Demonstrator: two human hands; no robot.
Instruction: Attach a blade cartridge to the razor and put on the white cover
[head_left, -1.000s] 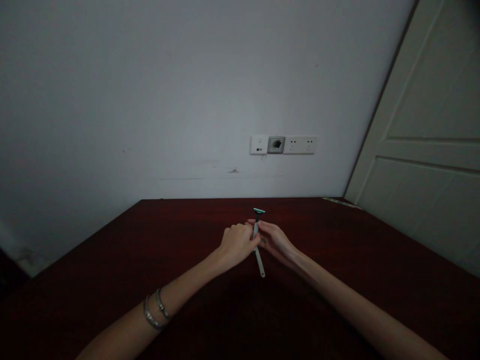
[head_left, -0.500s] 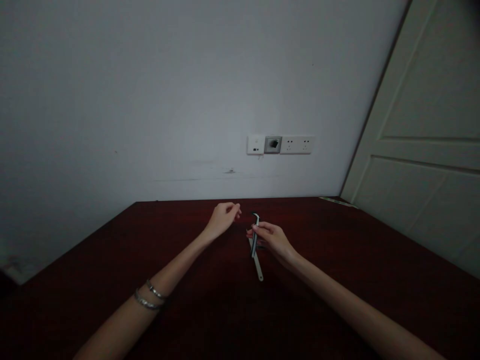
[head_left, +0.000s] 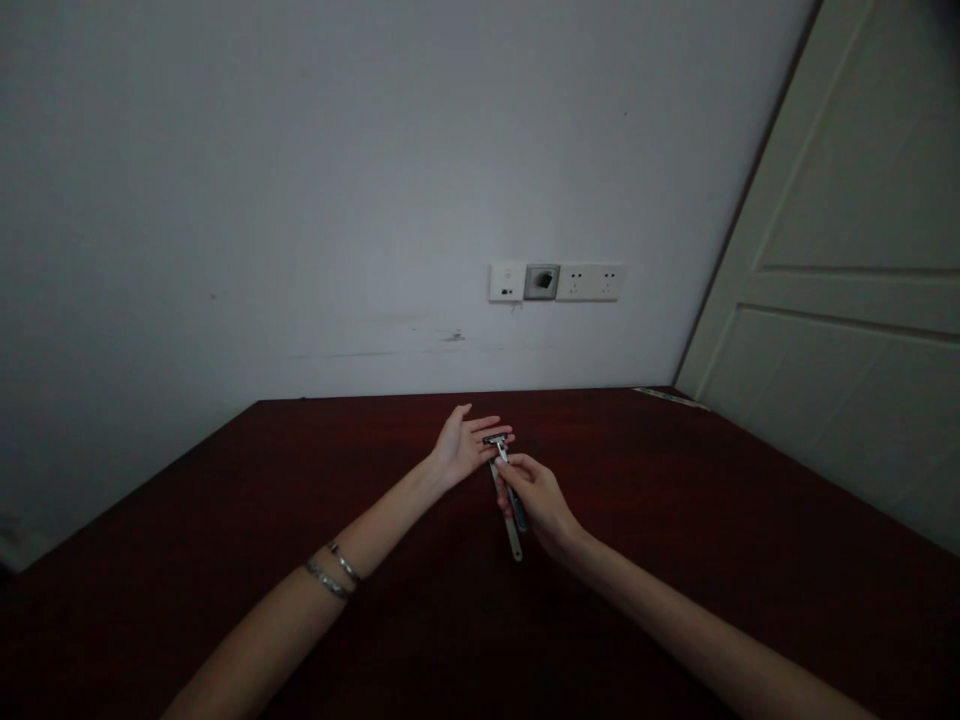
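My right hand [head_left: 534,492] grips a razor [head_left: 501,446] by its dark and silver handle, with the T-shaped head pointing away from me. My left hand [head_left: 466,446] is turned palm up with its fingers spread. The razor's head lies over those fingers; whether it touches them I cannot tell. Below the razor, a thin pale strip-like tool [head_left: 514,540] with a small hole at its near end rests on the dark red table [head_left: 360,620]. The right hand and razor partly cover its far end.
A white wall with a row of sockets [head_left: 589,282] rises behind the table's far edge. At the right stands a pale panelled door [head_left: 847,400]. A narrow patterned strip [head_left: 670,398] lies at the far right corner of the table.
My left hand has turned from loosely curled to palm up, fingers spread, and moved closer to the razor. My right hand has rotated the razor so its head faces the left fingers.
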